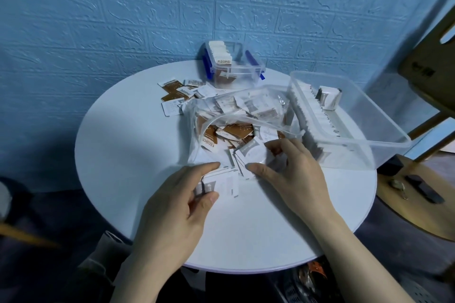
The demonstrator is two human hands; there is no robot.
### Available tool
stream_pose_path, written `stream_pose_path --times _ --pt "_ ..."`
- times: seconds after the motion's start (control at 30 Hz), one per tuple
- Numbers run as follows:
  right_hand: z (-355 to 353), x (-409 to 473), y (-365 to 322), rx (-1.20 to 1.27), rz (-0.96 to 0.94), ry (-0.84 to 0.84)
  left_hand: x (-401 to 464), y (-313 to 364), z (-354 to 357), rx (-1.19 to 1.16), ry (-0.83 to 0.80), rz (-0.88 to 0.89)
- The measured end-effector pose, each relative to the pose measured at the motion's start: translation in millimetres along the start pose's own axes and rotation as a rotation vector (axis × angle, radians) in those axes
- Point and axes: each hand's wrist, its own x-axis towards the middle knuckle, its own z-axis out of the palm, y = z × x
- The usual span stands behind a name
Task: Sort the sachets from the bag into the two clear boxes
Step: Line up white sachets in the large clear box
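Note:
A clear plastic bag [236, 110] full of brown and white sachets lies open in the middle of the round white table [138, 145]. White sachets [231, 179] have spilled from its mouth toward me. My left hand [182, 206] pinches a small stack of white sachets [205, 186] between thumb and fingers. My right hand [293, 170] rests on the spilled pile, its fingers pinching a white sachet [251, 151] at the bag's mouth. A small clear box with blue clips [234, 66] stands at the back. A large clear box [344, 120] at the right holds upright rows of white sachets.
Loose brown and white sachets [179, 96] lie on the table behind the bag, left of the small box. A wooden chair [433, 61] stands to the right of the table. A blue brick-pattern wall runs behind.

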Motion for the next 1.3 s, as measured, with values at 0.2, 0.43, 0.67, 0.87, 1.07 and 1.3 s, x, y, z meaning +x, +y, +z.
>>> stream_pose_path --times 0.2,0.43,0.67,0.87,1.07,1.3 --pt "0.6 -6.0 1.1 0.239 0.010 0.043 2.6 -5.4 3.9 -0.117 0.038 -0.139" --pt "-6.8 -13.2 -0.9 0.596 -0.087 0.103 4.0 -5.9 3.0 -0.243 0.050 -0.237" --pt "-4.0 -21.6 -5.6 0.597 -0.199 -0.247 5.5 -1.3 0.6 -0.279 0.013 -0.247" --pt "-3.3 -21.6 -6.6 0.475 -0.233 -0.215 5.7 -0.3 -4.5 -0.332 -0.084 -0.225" --pt "-2.7 -23.4 -11.9 0.521 -0.213 -0.219 6.9 1.3 2.3 -0.302 -0.058 -0.228" --pt "2.5 -7.1 5.7 0.066 -0.152 0.115 5.1 1.1 3.2 -0.299 -0.028 -0.184"
